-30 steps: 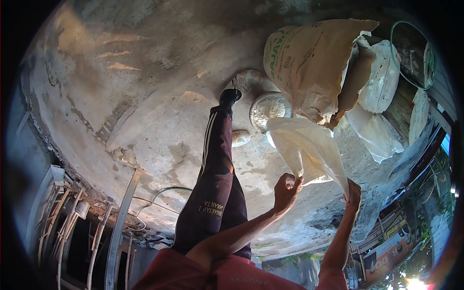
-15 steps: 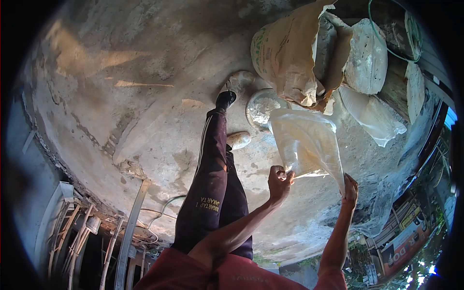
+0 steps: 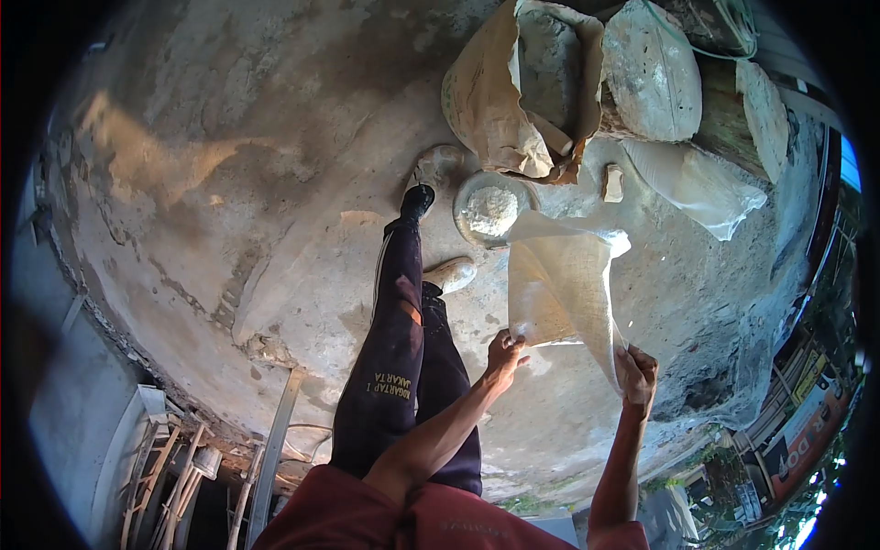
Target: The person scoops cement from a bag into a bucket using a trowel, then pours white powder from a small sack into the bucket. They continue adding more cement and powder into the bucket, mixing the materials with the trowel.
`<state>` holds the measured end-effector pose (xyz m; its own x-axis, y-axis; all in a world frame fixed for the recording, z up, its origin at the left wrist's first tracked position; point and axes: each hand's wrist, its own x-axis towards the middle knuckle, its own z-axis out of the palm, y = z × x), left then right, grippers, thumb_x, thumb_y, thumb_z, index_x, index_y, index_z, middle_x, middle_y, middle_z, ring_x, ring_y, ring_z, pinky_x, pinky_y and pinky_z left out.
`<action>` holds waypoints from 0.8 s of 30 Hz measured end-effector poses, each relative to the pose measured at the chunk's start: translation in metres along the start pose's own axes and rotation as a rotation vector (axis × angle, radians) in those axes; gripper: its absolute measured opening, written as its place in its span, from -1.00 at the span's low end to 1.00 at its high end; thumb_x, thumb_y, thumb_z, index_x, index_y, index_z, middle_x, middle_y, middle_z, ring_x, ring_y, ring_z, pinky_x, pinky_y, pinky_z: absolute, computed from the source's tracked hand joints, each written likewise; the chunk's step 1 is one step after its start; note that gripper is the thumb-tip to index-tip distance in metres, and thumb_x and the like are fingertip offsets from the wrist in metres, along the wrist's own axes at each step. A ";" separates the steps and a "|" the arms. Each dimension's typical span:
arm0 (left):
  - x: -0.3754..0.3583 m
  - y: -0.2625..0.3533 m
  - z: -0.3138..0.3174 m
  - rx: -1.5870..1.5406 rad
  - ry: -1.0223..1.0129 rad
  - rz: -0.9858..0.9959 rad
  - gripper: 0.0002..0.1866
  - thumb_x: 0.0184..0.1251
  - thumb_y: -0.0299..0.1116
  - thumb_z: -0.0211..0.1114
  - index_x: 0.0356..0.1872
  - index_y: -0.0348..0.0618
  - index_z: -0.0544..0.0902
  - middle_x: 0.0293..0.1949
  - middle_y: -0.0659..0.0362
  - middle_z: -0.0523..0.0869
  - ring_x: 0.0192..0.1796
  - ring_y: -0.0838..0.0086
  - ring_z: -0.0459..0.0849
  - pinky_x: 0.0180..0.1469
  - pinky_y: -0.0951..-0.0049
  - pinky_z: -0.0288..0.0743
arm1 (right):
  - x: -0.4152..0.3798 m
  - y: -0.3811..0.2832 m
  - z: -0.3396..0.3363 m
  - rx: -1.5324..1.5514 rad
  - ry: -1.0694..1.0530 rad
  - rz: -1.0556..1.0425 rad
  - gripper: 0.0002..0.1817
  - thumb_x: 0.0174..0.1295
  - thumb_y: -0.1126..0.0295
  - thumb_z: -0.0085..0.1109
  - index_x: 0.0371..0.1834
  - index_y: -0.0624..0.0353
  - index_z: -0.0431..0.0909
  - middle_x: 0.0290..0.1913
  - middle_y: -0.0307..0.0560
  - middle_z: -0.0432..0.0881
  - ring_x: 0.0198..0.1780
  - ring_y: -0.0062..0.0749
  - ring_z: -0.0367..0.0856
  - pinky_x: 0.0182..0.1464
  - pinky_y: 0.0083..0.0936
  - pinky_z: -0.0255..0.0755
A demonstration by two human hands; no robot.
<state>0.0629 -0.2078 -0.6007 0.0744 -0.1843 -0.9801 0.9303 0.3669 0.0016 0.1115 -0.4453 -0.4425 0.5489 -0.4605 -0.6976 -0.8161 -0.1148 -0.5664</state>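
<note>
Both hands stretch out a pale, thin, see-through woven plastic sack (image 3: 561, 284) in front of my legs. My left hand (image 3: 503, 361) is closed on its near left corner. Bunched cloth at the near right corner is gripped in my right hand (image 3: 635, 374). The sack's far end lies close to a round basin (image 3: 466, 217) that holds a heap of white powder (image 3: 493, 210). Beyond it stands a torn brown paper bag (image 3: 490, 115), its mouth open on grey, powdery contents.
White-coated sacks or blocks (image 3: 653, 78) stand beside the paper bag, with another plastic sheet (image 3: 701, 188) on the floor. A small pale chunk (image 3: 612, 183) lies nearby. My shoes (image 3: 449, 274) are left of the basin. Wooden sticks (image 3: 183, 486) lean at lower left.
The view has shifted, so the bag and basin sit further left and the powder shows more fully. The sack hangs straighter, still held at both corners.
</note>
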 end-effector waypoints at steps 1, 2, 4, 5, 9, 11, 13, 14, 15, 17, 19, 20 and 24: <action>0.004 -0.004 -0.005 -0.032 -0.029 -0.064 -0.71 0.48 -0.39 0.31 0.15 -0.06 0.53 0.12 0.22 0.57 0.17 0.42 0.57 0.12 0.06 0.68 | -0.013 -0.005 0.003 -0.014 -0.028 -0.002 -0.68 0.33 0.44 0.32 0.07 0.43 0.73 -0.23 -0.13 0.79 -0.23 -0.58 0.65 -0.11 -0.63 0.50; 0.005 -0.006 -0.007 -0.064 -0.057 -0.128 -0.68 0.46 -0.41 0.33 0.17 0.00 0.54 0.17 0.25 0.60 0.18 0.42 0.58 0.06 0.06 0.67 | -0.025 -0.002 0.006 -0.041 -0.017 -0.034 -0.67 0.32 0.45 0.33 0.09 0.43 0.72 -0.24 -0.16 0.78 -0.23 -0.59 0.63 -0.10 -0.64 0.49; 0.008 -0.008 -0.013 -0.007 -0.096 -0.131 -0.56 0.50 -0.27 0.26 0.34 0.04 0.47 0.27 0.20 0.59 0.34 0.28 0.51 0.28 -0.19 0.46 | -0.055 -0.006 0.014 -0.034 0.012 -0.023 -0.66 0.32 0.45 0.34 0.09 0.44 0.71 -0.25 -0.18 0.77 -0.22 -0.61 0.61 -0.09 -0.65 0.47; 0.016 -0.004 -0.018 -0.028 -0.106 -0.162 -0.49 0.52 -0.15 0.18 0.43 0.06 0.39 0.35 0.16 0.55 0.43 0.22 0.43 0.35 -0.27 0.32 | -0.070 -0.002 0.015 -0.028 0.047 -0.002 -0.65 0.30 0.43 0.37 0.08 0.44 0.72 -0.25 -0.19 0.77 -0.22 -0.62 0.59 -0.09 -0.66 0.46; 0.042 0.064 -0.011 -0.183 -0.217 -0.226 -0.08 0.44 0.48 -0.15 0.66 0.15 0.09 0.58 0.02 0.33 0.66 0.08 0.08 0.52 -0.46 -0.35 | -0.129 0.036 0.004 0.009 0.111 -0.017 -0.66 0.28 0.40 0.41 0.04 0.41 0.75 -0.32 -0.28 0.72 -0.29 -0.66 0.53 -0.19 -0.70 0.38; 0.051 0.093 -0.005 -0.292 -0.545 -0.036 0.10 0.30 0.67 -0.18 0.60 -0.03 0.25 0.48 -0.02 0.45 0.52 0.12 0.39 0.54 -0.04 0.19 | -0.152 0.049 -0.001 0.030 0.089 0.038 -0.68 0.27 0.41 0.42 0.00 0.42 0.76 -0.36 -0.34 0.69 -0.34 -0.69 0.49 -0.25 -0.74 0.30; 0.070 0.105 -0.002 -0.427 -0.610 -0.116 0.03 0.33 0.63 -0.10 0.46 -0.11 0.45 0.26 0.00 0.62 0.23 0.17 0.64 0.30 0.16 0.52 | -0.168 0.060 0.001 0.062 0.131 0.085 -0.68 0.27 0.41 0.42 -0.01 0.42 0.77 -0.37 -0.35 0.68 -0.35 -0.69 0.48 -0.27 -0.75 0.27; 0.066 0.109 0.001 -0.505 -0.690 -0.133 0.00 0.33 0.61 -0.07 0.41 -0.12 0.50 0.18 -0.01 0.67 0.15 0.18 0.68 0.24 0.16 0.57 | -0.176 0.065 0.000 0.091 0.170 0.121 -0.69 0.27 0.41 0.42 -0.01 0.42 0.77 -0.38 -0.36 0.68 -0.36 -0.70 0.46 -0.28 -0.76 0.25; 0.061 0.114 0.004 -0.501 -0.687 -0.138 0.00 0.33 0.61 -0.07 0.41 -0.12 0.50 0.18 -0.01 0.67 0.15 0.18 0.68 0.24 0.16 0.57 | -0.181 0.068 -0.004 0.084 0.136 0.143 -0.69 0.29 0.43 0.39 0.02 0.41 0.76 -0.37 -0.35 0.68 -0.35 -0.69 0.48 -0.26 -0.75 0.27; 0.060 0.115 0.001 -0.377 -0.512 -0.148 -0.14 0.38 0.45 0.08 0.32 -0.17 0.57 0.06 0.01 0.72 0.01 0.22 0.73 0.12 0.22 0.63 | -0.188 0.079 0.001 0.132 0.171 0.148 -0.72 0.29 0.46 0.37 0.00 0.41 0.77 -0.36 -0.33 0.70 -0.34 -0.68 0.50 -0.24 -0.73 0.31; 0.065 0.112 -0.005 -0.173 -0.387 0.012 -0.21 0.36 0.34 0.14 0.26 -0.20 0.59 0.00 0.03 0.74 -0.05 0.24 0.75 0.07 0.25 0.64 | -0.184 0.080 0.005 0.179 0.196 0.143 -0.75 0.30 0.49 0.36 -0.03 0.41 0.78 -0.36 -0.30 0.71 -0.32 -0.67 0.53 -0.23 -0.71 0.34; 0.067 0.114 -0.007 0.027 -0.262 0.166 -0.29 0.34 0.23 0.20 0.21 -0.22 0.62 -0.07 0.05 0.76 -0.11 0.26 0.76 0.02 0.29 0.65 | -0.180 0.070 0.007 0.201 0.180 0.121 -0.74 0.30 0.49 0.36 -0.01 0.42 0.77 -0.34 -0.28 0.72 -0.30 -0.66 0.55 -0.20 -0.71 0.38; 0.064 0.126 -0.013 -0.222 -0.401 -0.074 -0.38 0.28 0.11 0.25 0.15 -0.21 0.65 -0.13 0.02 0.77 -0.16 0.26 0.77 0.00 0.29 0.66 | -0.153 0.019 0.033 0.187 0.201 0.089 -0.68 0.30 0.47 0.37 0.05 0.44 0.74 -0.29 -0.19 0.77 -0.26 -0.62 0.62 -0.12 -0.67 0.46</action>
<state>0.1803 -0.1611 -0.6655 0.1844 -0.5390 -0.8219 0.8421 0.5178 -0.1507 0.0185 -0.3475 -0.3610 0.4143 -0.6288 -0.6580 -0.8019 0.0897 -0.5907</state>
